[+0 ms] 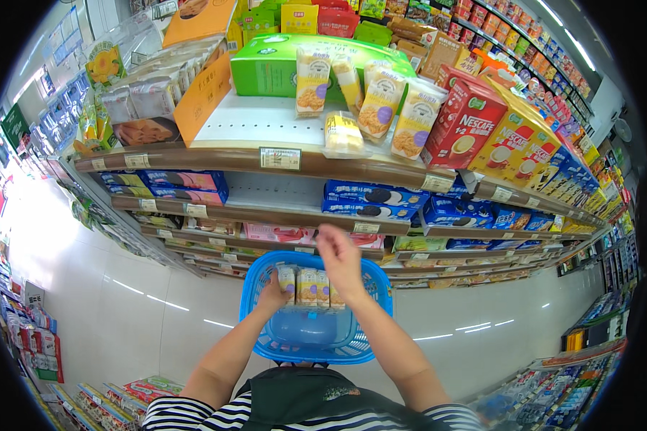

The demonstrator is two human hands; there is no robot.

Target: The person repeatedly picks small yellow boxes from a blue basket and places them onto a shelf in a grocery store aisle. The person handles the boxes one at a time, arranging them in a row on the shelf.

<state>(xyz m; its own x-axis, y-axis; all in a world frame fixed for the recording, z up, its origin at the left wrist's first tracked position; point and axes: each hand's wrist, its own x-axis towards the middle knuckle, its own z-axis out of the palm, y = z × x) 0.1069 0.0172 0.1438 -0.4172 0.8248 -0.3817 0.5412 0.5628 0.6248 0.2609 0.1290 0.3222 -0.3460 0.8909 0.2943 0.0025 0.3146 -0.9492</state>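
A blue plastic shopping basket [381,323] sits before me, with several yellow-and-clear wrapped pastry packets [307,288] standing in a row along its far part. My left hand [274,295] is inside the basket, its fingers around the leftmost packet. Above the basket's far rim hovers my right hand [341,261], slightly blurred, with loosely bent fingers and nothing visible in it. On the top shelf ahead, matching packets [418,119] lean against a green carton [264,70]. One packet [343,132] lies at the shelf's front edge.
An orange display box [202,102] of wrapped snacks stands left of the green carton. Red Nescafe boxes [463,121] and yellow Nescafe boxes [517,140] adjoin the packets at right. Blue biscuit packs [374,199] fill part of the shelf below. Tiled floor [463,307] surrounds the basket.
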